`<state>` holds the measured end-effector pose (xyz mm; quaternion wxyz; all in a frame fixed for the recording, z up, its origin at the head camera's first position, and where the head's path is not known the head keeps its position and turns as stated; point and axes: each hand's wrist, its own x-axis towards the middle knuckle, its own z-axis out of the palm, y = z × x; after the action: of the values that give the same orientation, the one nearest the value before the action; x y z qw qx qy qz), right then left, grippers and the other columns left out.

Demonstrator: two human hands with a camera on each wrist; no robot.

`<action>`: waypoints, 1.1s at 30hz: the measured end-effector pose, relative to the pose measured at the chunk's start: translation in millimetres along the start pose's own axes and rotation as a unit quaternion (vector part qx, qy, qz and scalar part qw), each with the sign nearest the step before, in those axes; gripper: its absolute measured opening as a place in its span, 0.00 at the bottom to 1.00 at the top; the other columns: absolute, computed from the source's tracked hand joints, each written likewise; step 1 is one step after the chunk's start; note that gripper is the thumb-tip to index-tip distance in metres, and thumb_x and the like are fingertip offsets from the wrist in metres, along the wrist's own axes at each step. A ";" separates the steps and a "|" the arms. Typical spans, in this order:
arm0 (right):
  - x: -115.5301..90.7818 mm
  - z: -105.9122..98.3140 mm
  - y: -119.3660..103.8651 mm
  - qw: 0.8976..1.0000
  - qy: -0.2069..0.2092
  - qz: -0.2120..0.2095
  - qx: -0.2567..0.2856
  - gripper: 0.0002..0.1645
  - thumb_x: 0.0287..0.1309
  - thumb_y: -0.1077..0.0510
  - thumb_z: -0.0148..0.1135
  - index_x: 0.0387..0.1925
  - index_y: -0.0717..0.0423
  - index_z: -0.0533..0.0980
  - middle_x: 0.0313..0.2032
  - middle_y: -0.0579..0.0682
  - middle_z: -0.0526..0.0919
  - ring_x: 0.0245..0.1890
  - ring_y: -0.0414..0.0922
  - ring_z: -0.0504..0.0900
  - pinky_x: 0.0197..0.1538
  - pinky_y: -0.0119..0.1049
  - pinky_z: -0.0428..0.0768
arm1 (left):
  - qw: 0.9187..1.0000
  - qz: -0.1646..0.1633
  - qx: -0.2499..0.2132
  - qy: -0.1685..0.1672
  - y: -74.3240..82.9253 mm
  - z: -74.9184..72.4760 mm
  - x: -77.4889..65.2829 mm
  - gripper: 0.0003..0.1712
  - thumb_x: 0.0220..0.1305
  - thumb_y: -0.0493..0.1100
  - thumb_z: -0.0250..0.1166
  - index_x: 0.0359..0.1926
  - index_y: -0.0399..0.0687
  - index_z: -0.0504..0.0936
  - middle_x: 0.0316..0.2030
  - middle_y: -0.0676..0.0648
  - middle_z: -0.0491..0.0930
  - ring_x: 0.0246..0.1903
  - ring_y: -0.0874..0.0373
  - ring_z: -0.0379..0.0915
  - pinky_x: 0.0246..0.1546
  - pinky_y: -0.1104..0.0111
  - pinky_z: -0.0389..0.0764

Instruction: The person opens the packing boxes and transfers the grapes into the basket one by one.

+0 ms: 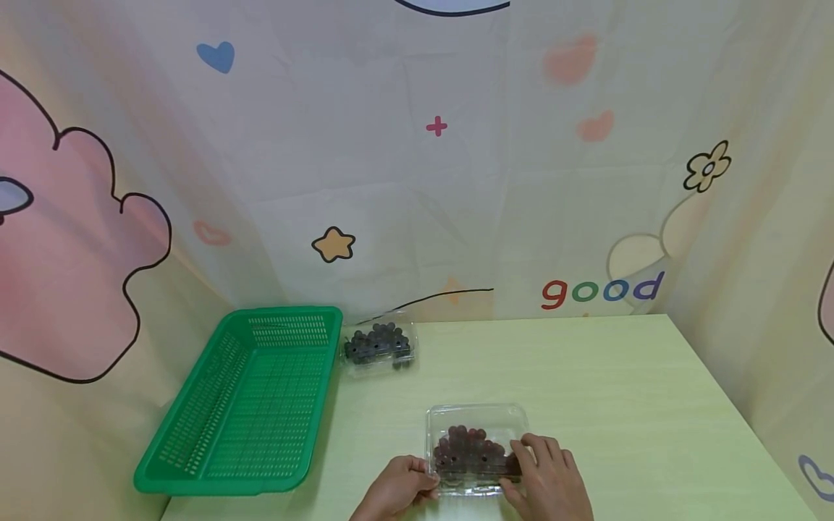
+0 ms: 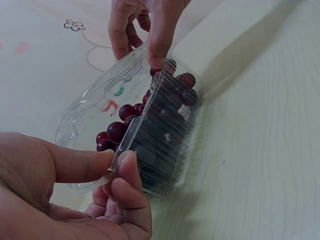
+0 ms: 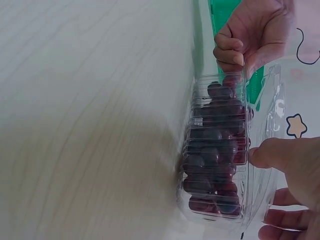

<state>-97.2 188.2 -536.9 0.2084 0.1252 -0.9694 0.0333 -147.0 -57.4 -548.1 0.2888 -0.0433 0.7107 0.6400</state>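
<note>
Head view (12 o'clock = top edge). The box (image 1: pixel 508 427) sits on the table (image 1: pixel 586 376) between 5 and 6 o'clock of frame centre and contains red-purple grapes (image 1: pixel 465 449). The left hand (image 1: pixel 400 486) is at the box's 8 o'clock and pinches that corner. The right hand (image 1: pixel 552 479) is at its 4 o'clock, thumb at the front edge, bent fingers on the right end. The green basket (image 1: pixel 270 405) stands at the box's 9 to 10 o'clock, apart from it. A second box (image 1: pixel 368 367), holding dark grapes, is located between 10 and 11 o'clock, just beside the basket. A printed curtain (image 1: pixel 489 202) hangs at 12 o'clock.

Left wrist view. The left hand, at the box's 7 to 8 o'clock, grips the rim narrowly between thumb and forefinger. The right hand, at 12 o'clock, holds the far end: thumb on the rim, fingers bent beyond the lid (image 2: pixel 75 117). The lid stands at an angle to the tray.

Right wrist view. The box lies at 4 o'clock of frame centre. Left fingers are curled at its 12 o'clock corner; the right thumb touches the rim at 3 o'clock.
</note>
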 end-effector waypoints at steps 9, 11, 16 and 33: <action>-3.0 0.2 0.4 0.999 0.000 0.032 0.015 0.35 0.39 0.37 0.82 0.44 0.55 0.83 0.42 0.52 0.81 0.41 0.52 0.80 0.40 0.49 0.80 | 1.000 0.002 0.003 0.005 -0.6 -0.3 0.2 0.08 0.70 0.28 0.61 0.32 0.38 0.75 0.26 0.49 0.78 0.24 0.63 0.75 0.27 0.75 0.73; -3.2 0.0 -0.1 0.999 -0.003 0.042 0.024 0.36 0.39 0.37 0.83 0.44 0.56 0.83 0.42 0.53 0.81 0.38 0.51 0.81 0.39 0.48 0.81 | 1.000 0.003 0.003 0.005 -0.7 -0.4 -0.2 0.08 0.70 0.28 0.61 0.32 0.38 0.75 0.26 0.49 0.78 0.24 0.63 0.75 0.27 0.75 0.73; -4.3 -0.1 -0.1 0.998 -0.007 0.053 0.040 0.36 0.38 0.38 0.84 0.44 0.57 0.84 0.42 0.53 0.81 0.34 0.49 0.80 0.35 0.45 0.81 | 1.000 0.011 -0.004 0.000 -1.3 0.4 -1.7 0.09 0.70 0.27 0.60 0.31 0.39 0.74 0.25 0.49 0.78 0.24 0.63 0.74 0.27 0.74 0.73; -8.0 9.2 2.8 0.997 0.058 -0.009 0.039 0.36 0.35 0.46 0.86 0.45 0.63 0.83 0.38 0.54 0.80 0.32 0.48 0.81 0.32 0.40 0.82 | 1.000 0.000 0.004 -0.002 2.7 1.1 -3.0 0.11 0.70 0.28 0.60 0.29 0.42 0.73 0.24 0.50 0.77 0.24 0.63 0.74 0.27 0.74 0.72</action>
<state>-94.5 191.6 -548.6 0.2599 0.1400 -0.9524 0.0768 -145.3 -56.9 -544.3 0.2902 -0.0414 0.7127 0.6373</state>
